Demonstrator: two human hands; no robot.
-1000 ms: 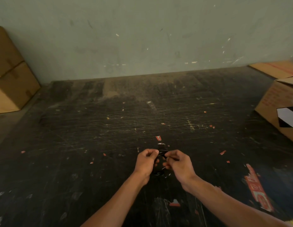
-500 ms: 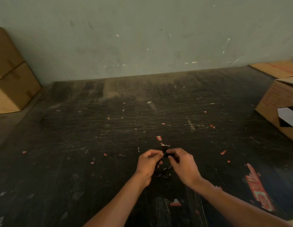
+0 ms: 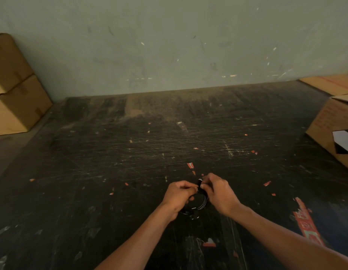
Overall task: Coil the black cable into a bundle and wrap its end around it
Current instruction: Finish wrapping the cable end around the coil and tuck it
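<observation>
The black cable (image 3: 198, 204) is coiled into a small bundle of loops, held just above the dark scratched tabletop (image 3: 130, 162) near its front middle. My left hand (image 3: 179, 197) grips the left side of the bundle with closed fingers. My right hand (image 3: 219, 193) pinches the cable's end at the top of the coil, fingertips touching those of the left hand. Most of the bundle is hidden between the two hands; only its lower right loops show.
Stacked cardboard boxes (image 3: 15, 88) stand at the far left. Another cardboard box (image 3: 332, 129) with a black and white label sits at the right edge, with flat cardboard (image 3: 332, 82) behind it. Red tape scraps (image 3: 305, 223) litter the table. A green wall closes the back.
Both hands have drifted slightly lower and the right hand's fingers have moved over the top of the coil, bringing the cable end toward the left hand.
</observation>
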